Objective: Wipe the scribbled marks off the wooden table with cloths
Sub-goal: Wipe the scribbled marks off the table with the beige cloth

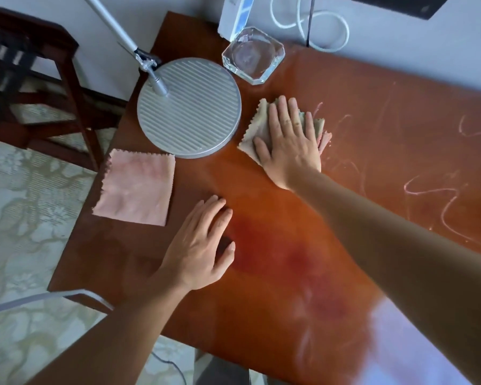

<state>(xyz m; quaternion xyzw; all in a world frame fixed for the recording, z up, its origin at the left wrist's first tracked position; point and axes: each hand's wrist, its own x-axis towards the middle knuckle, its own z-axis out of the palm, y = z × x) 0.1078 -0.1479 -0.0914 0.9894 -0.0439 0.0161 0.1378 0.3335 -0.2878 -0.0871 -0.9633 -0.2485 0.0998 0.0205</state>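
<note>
On the wooden worktop [275, 232], your right hand [289, 145] lies flat on a beige cloth [254, 129], its fingers [282, 109] straight and spread, pressing the cloth down rather than gripping it. The cloth is crumpled, with zigzag edges showing to the left of the hand and beyond the fingertips. It sits toward the far side of the worktop, just right of a round, ribbed silver lamp base [188, 107].

Your left hand [200, 245] rests palm down on bare wood nearer to you, fingers straight and relaxed, holding nothing. Just left of it, a pink cloth [136, 187] lies spread flat near the worktop's left edge, touching or almost touching the lamp base.

Pale scribbled marks [433, 190] loop across the right part of the worktop, starting beside the beige cloth and running to the right edge of view. Fainter smears [308, 309] show on the near part, beside a bright window reflection.

A clear glass dish [253, 54] stands at the far edge, beyond the beige cloth. A dark wooden chair [39, 79] stands off to the left on a patterned floor [25, 218].
</note>
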